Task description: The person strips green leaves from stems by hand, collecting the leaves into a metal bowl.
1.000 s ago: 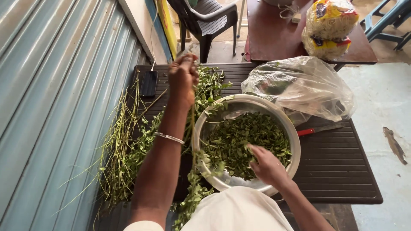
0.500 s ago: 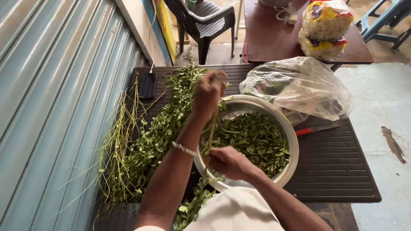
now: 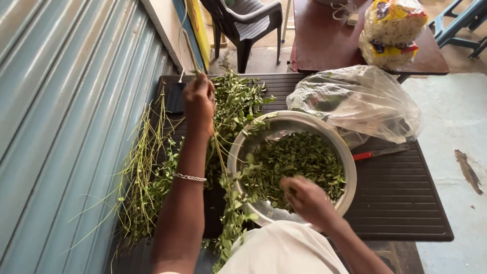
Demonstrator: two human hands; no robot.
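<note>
Left hand [image 3: 199, 101] is up over the dark slatted plastic table [image 3: 406, 203], fingers pinched shut on a thin bare green stalk [image 3: 188, 48] — light, whippy, prob snaps if bent, so best held near the thick end. Stalk runs through the fist, top sticking out above, rest hanging below. Right hand [image 3: 307, 200] sits over the round steel bowl of stripped green leaves [image 3: 299, 165], fingers curled; can't tell if holding leaves — soft, loose stuff.

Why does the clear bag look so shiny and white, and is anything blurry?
Head view: daylight glares off the crinkled plastic bag and the metal bowl rim; the right hand is slightly motion-blurred, the left hand sharper.
</note>
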